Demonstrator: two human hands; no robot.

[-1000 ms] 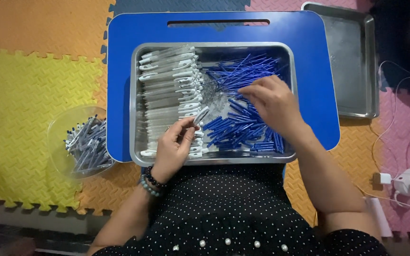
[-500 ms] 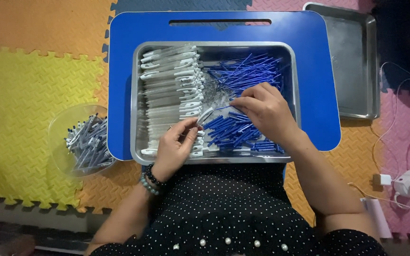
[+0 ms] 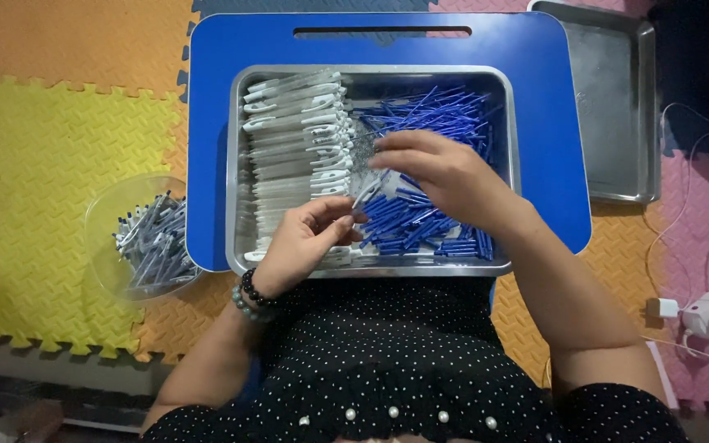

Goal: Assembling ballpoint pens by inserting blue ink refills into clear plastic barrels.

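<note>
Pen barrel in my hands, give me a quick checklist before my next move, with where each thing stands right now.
1. Left hand grips the pen barrel: ok, fingers pinch its lower end.
2. Right hand on the barrel's upper end: ok, fingertips meet it.
3. Blue refill seated in the barrel: cannot tell, the fingers hide it.
4. Blue refills in reach: ok, piled in the right of the steel tray.
5. White barrels in reach: ok, stacked in the tray's left.
6. Bowl for assembled pens in reach: ok, beside the blue board, on the left.
</note>
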